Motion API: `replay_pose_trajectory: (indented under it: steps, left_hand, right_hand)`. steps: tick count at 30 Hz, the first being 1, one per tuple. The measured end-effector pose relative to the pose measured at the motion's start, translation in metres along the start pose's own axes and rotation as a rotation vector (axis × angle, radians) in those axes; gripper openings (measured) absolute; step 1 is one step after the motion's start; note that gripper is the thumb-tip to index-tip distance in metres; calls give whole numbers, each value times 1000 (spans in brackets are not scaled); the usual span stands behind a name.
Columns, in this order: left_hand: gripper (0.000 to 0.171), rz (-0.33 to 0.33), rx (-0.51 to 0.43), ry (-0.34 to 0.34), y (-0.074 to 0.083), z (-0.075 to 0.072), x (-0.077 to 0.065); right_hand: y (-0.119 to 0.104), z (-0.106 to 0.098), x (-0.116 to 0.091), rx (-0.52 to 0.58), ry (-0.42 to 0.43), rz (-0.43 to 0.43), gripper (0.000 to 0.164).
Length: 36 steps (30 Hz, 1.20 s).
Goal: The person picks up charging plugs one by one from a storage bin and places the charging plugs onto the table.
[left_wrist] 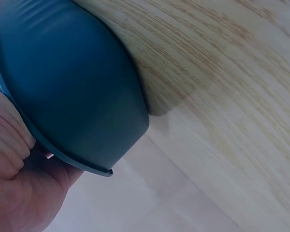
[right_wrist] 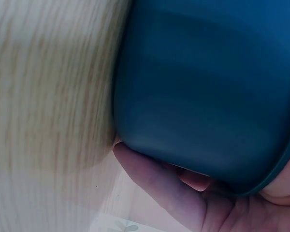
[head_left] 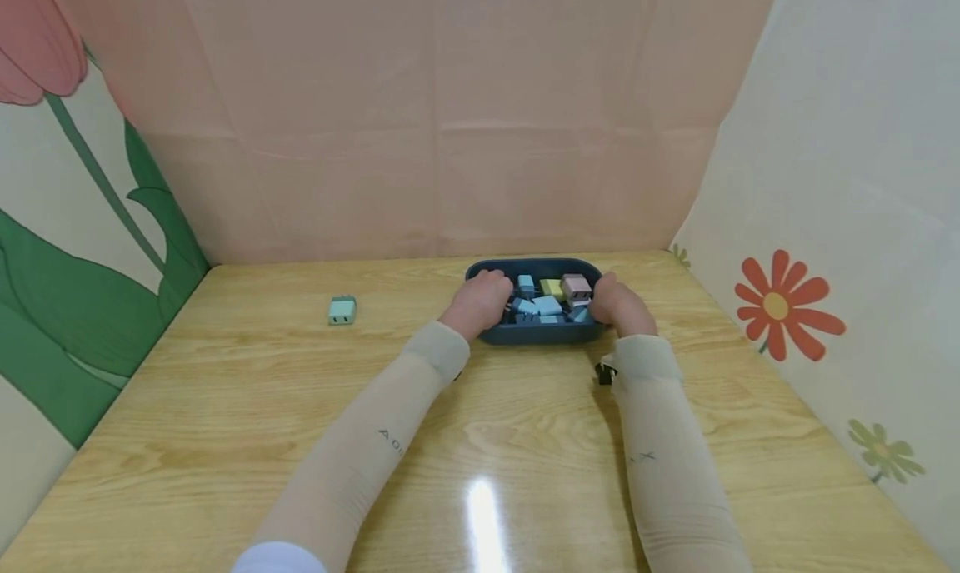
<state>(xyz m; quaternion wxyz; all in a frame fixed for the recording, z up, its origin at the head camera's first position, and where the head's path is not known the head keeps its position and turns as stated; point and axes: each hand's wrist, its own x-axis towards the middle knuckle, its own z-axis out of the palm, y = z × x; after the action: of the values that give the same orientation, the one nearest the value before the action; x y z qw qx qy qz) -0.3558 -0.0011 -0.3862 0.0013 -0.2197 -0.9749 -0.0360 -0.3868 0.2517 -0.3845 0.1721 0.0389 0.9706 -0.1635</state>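
Observation:
A dark blue oblong tray (head_left: 542,335) rests at the back of the table, holding several small blocks that look like USB charger plugs, among them a pink charger (head_left: 576,286), a yellow charger (head_left: 551,288) and a light blue charger (head_left: 547,305). My left hand (head_left: 483,298) grips the tray's left end by the rim; the left wrist view shows that hand (left_wrist: 26,179) around the tray edge (left_wrist: 72,96). At the other end my right hand (head_left: 621,303) holds the rim. One of its fingers (right_wrist: 159,186) lies along the tray's outer wall (right_wrist: 198,96).
A mint green charger (head_left: 342,310) lies alone on the wooden table (head_left: 187,406), left of the tray. A pink backdrop (head_left: 435,140) rises behind the table, with flower-printed panels at the left and right sides.

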Motion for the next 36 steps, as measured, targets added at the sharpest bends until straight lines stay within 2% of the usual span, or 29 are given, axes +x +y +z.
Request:
replay_pose_trajectory:
  steps: [8, 13, 24, 36]
  left_hand:
    - [24, -2, 0, -2, 1, -1, -3]
    - [24, -1, -1, 1, 3, -3, -5]
    - [24, -6, 9, 20, 4, 2, -3]
    - [26, -6, 5, 53, 4, 0, -6]
  right_hand:
    - [0, 1, 6, 6, -14, 17, 71]
    - [1, 2, 9, 13, -16, 23, 67]
    - [0, 0, -2, 27, -20, 28, 61]
    - [-1, -2, -1, 28, -17, 34, 63]
